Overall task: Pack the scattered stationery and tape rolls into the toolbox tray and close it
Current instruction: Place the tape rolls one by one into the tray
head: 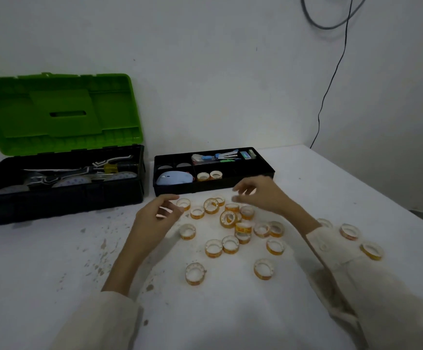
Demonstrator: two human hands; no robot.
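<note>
Left hand (155, 215), right hand (258, 195) above scattered orange-rimmed clear tape rolls (213, 248), fingers loosely curled, empty. Black compartmented plastic tray (192, 188) just behind; green-lidded black toolbox (54, 205) open at left.

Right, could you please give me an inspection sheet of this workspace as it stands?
Surface: white table, brownish specks on its left part.
Job's things: toolbox open, green lid raised; black tray beside it on the table, holding two tape rolls, a blue stapler and a blue object; many loose tape rolls scattered in front.
Clutter: nothing seen.
Grips: left hand and right hand hover above the loose rolls near the tray, fingers loosely curled, apparently holding nothing.
Cables: black cable runs down the wall; grey loop above.
Surroundings: plain white walls.
</note>
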